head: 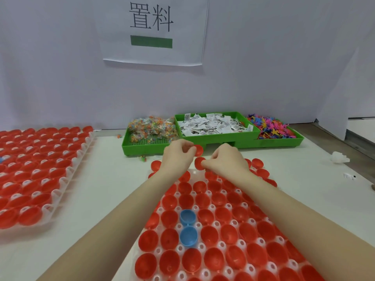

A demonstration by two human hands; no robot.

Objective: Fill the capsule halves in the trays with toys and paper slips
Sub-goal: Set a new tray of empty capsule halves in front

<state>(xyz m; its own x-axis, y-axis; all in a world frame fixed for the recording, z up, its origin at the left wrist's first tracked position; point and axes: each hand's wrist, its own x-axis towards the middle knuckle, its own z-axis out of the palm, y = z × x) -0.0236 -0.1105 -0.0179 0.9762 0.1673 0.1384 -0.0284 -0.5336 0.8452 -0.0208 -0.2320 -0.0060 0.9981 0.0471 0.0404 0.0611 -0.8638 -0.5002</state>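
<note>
Right now both hands work at the far edge of the near tray (197, 173), a clear plastic grid w/ red capsule halves (209, 236) sitting open side up in its cups. Left hand (178, 157) pinches one red half (199, 150) between curled fingers, held above the table just past the tray's far edge. Right hand (225, 162) pinches another red half (199, 163) at its rim, close beside the first; can't tell if the two halves touch. Most red halves in the near tray look unfilled, tho contents are hard to make out. Two blue halves (188, 236), joined by a small hinge, sit in the tray's middle-left cups. A few loose red halves lie on the table by the tray's far corners.

Second clear tray (67, 179) sits at the table's left edge, packed w/ red halves; white slips show in many of them.

At the table's back edge, three green bins side by side: left bin (142, 146) holds small clear packets of colourful toys (151, 126); middle bin (219, 135), raised a bit, holds white printed paper slips (213, 124); right bin (284, 141) holds a heap of pink, blue, orange & yellow toy figures (267, 126).

A paper sign (152, 29) w/ printed characters & a green bar hangs on the back wall.
</note>
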